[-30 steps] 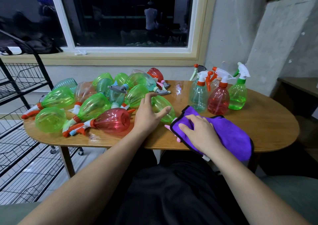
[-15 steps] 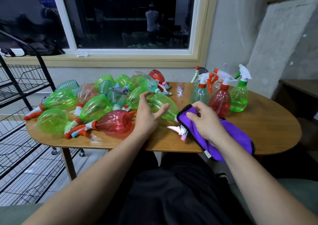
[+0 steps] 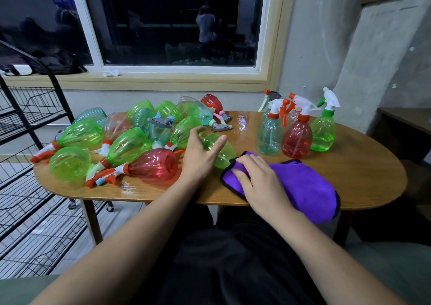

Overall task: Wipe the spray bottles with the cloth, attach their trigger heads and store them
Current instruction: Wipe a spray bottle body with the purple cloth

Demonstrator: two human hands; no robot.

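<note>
A green spray bottle (image 3: 221,149) lies on its side near the middle of the wooden table (image 3: 363,172). My left hand (image 3: 200,155) rests on it with fingers spread over its body. My right hand (image 3: 256,179) presses the purple cloth (image 3: 303,186) against the bottle's near end, fingers curled into the cloth's edge. The bottle's trigger head is hidden under the cloth. Several green, red and clear bottles (image 3: 130,146) lie in a heap on the table's left half.
Several upright bottles with trigger heads stand at the back right: a clear one (image 3: 270,132), a red one (image 3: 297,137), a green one (image 3: 323,132). A black wire rack (image 3: 28,127) stands left of the table. A window sill runs behind.
My right hand, which had lifted the cloth off the bottle's pink trigger head, has come back down and covers that end with the cloth. My left hand stays on the bottle.
</note>
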